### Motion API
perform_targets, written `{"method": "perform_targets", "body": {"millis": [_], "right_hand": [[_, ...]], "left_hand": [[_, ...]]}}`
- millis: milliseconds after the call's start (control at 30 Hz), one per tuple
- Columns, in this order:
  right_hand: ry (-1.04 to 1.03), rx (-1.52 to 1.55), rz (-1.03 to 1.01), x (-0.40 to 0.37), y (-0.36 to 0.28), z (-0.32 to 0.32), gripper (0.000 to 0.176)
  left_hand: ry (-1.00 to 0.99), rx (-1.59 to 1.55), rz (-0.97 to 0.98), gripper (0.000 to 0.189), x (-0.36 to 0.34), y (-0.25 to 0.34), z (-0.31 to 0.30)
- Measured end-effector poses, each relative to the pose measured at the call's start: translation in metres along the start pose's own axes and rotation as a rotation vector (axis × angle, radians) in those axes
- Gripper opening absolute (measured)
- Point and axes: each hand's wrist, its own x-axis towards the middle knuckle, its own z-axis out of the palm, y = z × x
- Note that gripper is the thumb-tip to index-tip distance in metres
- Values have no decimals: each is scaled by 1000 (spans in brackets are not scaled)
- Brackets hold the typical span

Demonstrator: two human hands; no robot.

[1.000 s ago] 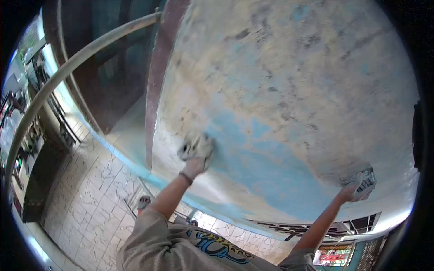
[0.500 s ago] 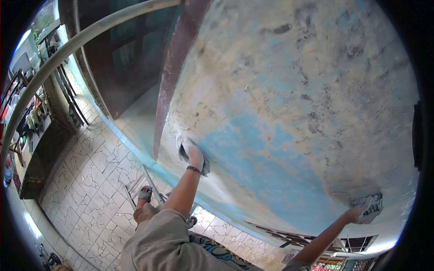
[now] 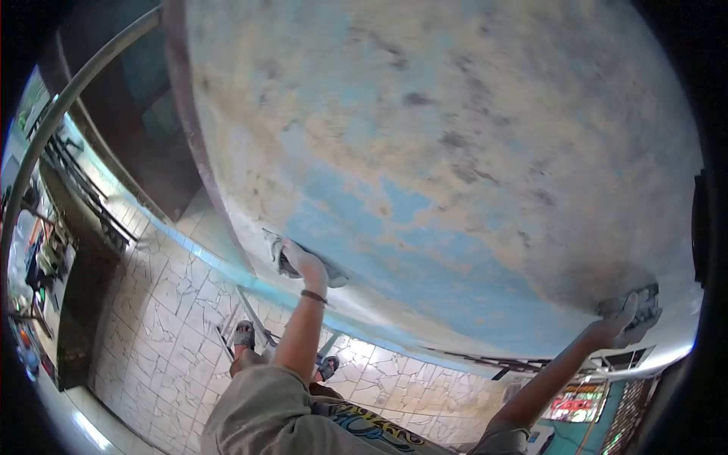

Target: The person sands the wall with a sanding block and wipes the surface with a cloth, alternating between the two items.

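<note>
My left hand (image 3: 305, 265), dusty and with a dark bracelet at the wrist, presses a crumpled grey cloth (image 3: 334, 276) against the painted wall (image 3: 425, 205). The cloth spreads out on both sides of the fingers, near the wall's lower left edge. Far to the right, my right hand (image 3: 626, 327) grips a dark grey block (image 3: 644, 299) with a ridged or slotted back, held against the wall. Its working face is hidden. The wall is patchy beige and grey, with a broad blue area (image 3: 394, 250) between my hands.
A dark door frame (image 3: 199, 144) borders the wall at left, and a curved pipe (image 3: 83, 80) crosses the upper left. Below, sandalled feet (image 3: 244, 334) rest by a metal frame (image 3: 254, 315) above the cracked-tile floor (image 3: 171, 326). A cluttered table (image 3: 57, 292) stands far left.
The view has turned, shifting wall and door frame leftward. My left hand has slid with the cloth, which now lies more lengthwise. My right hand and block sit slightly higher and further right in view.
</note>
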Motion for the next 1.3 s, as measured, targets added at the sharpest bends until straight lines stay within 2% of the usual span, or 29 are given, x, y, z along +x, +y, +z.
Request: {"method": "perform_targets", "body": {"millis": [33, 100, 133, 200, 233, 267, 300, 367, 400, 500, 567, 600, 633, 667, 700, 733, 767, 800, 833, 900, 967, 1000, 1033, 1067, 1133, 1167, 1233, 1300], "right_hand": [[13, -14, -10, -2, -4, 0, 69], [35, -33, -35, -2, -10, 3, 70], [-3, 63, 1, -1, -9, 1, 73], [22, 3, 11, -6, -22, 6, 69], [35, -26, 14, -5, -25, 4, 68], [-6, -175, -74, -4, -19, -3, 70], [-50, -187, -166, -7, -15, -9, 70], [-144, -215, -347, -22, -10, -23, 71], [-200, -47, -328, -33, -4, -34, 72], [-317, 107, 0, -73, -6, -72, 69], [-314, 82, 39, -90, 1, -102, 76], [-321, 55, 68, -99, 6, -122, 80], [-308, 77, 195, -106, 13, -138, 79], [-281, 104, 318, -112, 21, -152, 78], [-244, 137, 433, -116, 29, -165, 78], [-185, 152, 484, -120, 33, -171, 76], [-139, 201, 573, -120, 30, -177, 76], [-93, 259, 660, -122, 23, -179, 76], [-45, 323, 744, -124, 18, -181, 75], [-3, 418, 886, -127, 13, -181, 75], [50, 471, 1041, -134, 6, -182, 74], [51, 459, 1066, -138, 5, -184, 74], [53, 452, 1085, -143, 8, -189, 74], [46, 480, 1034, -152, 14, -194, 76], [-3, 416, 1025, -165, 25, -208, 78], [-39, 373, 1037, -173, 29, -219, 79], [32, 336, 1096, -181, 40, -234, 78], [78, 314, 1144, -178, 47, -249, 78]], "left_hand": [[20, 127, 79, 45, -18, 4, 6], [-402, -117, 133, 50, -16, 21, 19], [-485, 78, 460, 43, -34, 37, 46], [-407, 404, 1200, 29, -69, 69, 100], [-589, 599, 1445, 31, -91, 73, 92], [-827, 654, 1436, 33, -122, 62, 83], [-1072, 706, 1389, 36, -152, 51, 74], [-1474, 559, 862, 38, -183, 16, 43], [-1597, 507, 654, 37, -188, 7, 30], [-1890, 335, -26, 34, -205, -5, 8], [-2042, 319, -153, 34, -190, 22, 46], [-2095, 368, 126, 34, -173, 47, 83], [-2070, 434, 574, 34, -155, 78, 125], [-1916, 500, 1078, 34, -138, 113, 167], [-1669, 539, 1464, 34, -125, 145, 201], [-1438, 567, 1673, 34, -117, 172, 228], [-1243, 585, 1800, 34, -117, 187, 243], [-1156, 599, 1846, 34, -126, 189, 247], [-1192, 598, 1851, 34, -147, 178, 242], [-1558, 564, 1769, 34, -201, 129, 204], [-2116, 505, 1596, 34, -242, 66, 143], [-2326, 474, 1506, 34, -251, 45, 121], [-2456, 448, 1429, 34, -253, 41, 113], [-2487, 421, 1415, 34, -256, 54, 124], [-2353, 379, 1567, 34, -255, 95, 184], [-2191, 357, 1711, 34, -256, 126, 228], [-1743, 320, 1979, 34, -262, 188, 314], [-1338, 307, 2092, 34, -270, 236, 376]]}}
